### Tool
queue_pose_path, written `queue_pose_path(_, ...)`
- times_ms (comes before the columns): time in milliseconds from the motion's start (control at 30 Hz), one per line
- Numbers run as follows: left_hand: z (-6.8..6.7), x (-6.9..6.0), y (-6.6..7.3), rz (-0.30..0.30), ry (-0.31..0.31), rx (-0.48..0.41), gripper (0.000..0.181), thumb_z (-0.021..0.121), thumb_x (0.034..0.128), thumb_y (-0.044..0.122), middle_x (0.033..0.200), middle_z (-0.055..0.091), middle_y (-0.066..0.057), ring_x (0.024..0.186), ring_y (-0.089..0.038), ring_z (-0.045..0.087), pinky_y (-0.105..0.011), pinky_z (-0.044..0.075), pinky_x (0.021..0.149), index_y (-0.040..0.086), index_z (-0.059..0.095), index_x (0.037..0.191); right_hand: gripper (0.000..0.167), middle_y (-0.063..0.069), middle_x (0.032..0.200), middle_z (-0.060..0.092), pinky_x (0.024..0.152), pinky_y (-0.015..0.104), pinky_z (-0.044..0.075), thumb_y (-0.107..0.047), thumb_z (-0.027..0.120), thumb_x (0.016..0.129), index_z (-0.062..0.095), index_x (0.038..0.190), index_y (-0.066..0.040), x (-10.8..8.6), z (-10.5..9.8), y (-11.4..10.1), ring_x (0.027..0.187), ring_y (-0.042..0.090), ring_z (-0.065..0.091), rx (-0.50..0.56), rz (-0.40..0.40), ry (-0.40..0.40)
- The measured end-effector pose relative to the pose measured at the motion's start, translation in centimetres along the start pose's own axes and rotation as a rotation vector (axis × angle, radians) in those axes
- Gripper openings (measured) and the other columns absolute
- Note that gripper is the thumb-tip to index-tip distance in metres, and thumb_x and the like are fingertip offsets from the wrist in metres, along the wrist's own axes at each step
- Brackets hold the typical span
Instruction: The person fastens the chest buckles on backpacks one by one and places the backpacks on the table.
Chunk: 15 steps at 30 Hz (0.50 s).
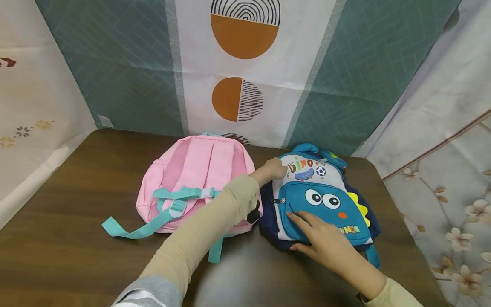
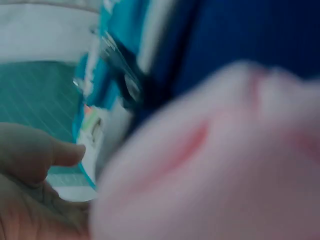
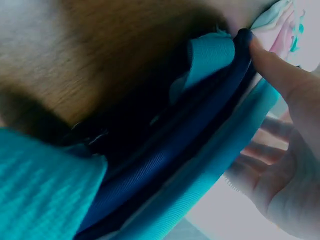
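Note:
A blue dinosaur backpack [image 1: 324, 207] lies front up on the table's right side, its white upper panel printed with letters and a ball. At its upper left edge, my left hand [image 1: 275, 169] holds the side; the left wrist view catches the thumb [image 2: 67, 153] against the white panel, other fingertips hidden. Over the lower front pocket, my right hand [image 1: 324, 236] rests with fingers spread and fairly straight. Its thumb [image 3: 270, 62] touches the dark blue bottom edge. Left of it lies a pink backpack [image 1: 195, 170], straps up, under my left forearm.
Teal straps [image 1: 143, 228] of the pink backpack trail over the brown wooden table [image 1: 69, 204]. A patterned cloth [image 1: 130, 68] hangs behind the table, and a floral cloth [image 1: 452, 204] borders its right side. The blue backpack's top handle [image 1: 305, 148] points toward the back.

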<state>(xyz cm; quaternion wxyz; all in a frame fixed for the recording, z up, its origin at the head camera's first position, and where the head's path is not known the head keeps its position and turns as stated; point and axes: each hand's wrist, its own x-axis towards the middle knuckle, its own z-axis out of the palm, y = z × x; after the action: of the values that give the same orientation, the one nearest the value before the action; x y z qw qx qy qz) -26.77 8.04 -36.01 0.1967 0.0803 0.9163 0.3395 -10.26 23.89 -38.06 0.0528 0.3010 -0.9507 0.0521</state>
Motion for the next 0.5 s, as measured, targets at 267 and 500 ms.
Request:
queue_pose_path(267,0.0,0.6,-1.1,-0.038,0.182,0.185,0.032,0.052,0.0907,0.015,0.108,0.063,-0.014,0.082,-0.022,0.057,-0.031,0.049,0.07,0.0,0.059,0.118,0.088,0.024,0.131,0.048,0.077,0.049,0.053,-0.039,0.08,0.07,0.038,0.141,-0.009,1.3,0.5,-1.5,0.114,0.041,0.053,-0.078,-0.043,-0.149)
queue_pose_path(500,0.2,0.4,-1.1,0.072,0.196,0.123,0.029,0.056,0.0875,0.008,0.098,0.06,-0.016,0.078,-0.024,0.058,-0.03,0.049,0.065,-0.004,0.055,0.114,0.077,0.027,0.122,0.057,0.071,0.044,0.055,-0.026,0.081,0.07,0.045,0.132,0.0,0.4,0.6,-0.4,0.107,0.039,0.059,-0.128,-0.195,-0.072)
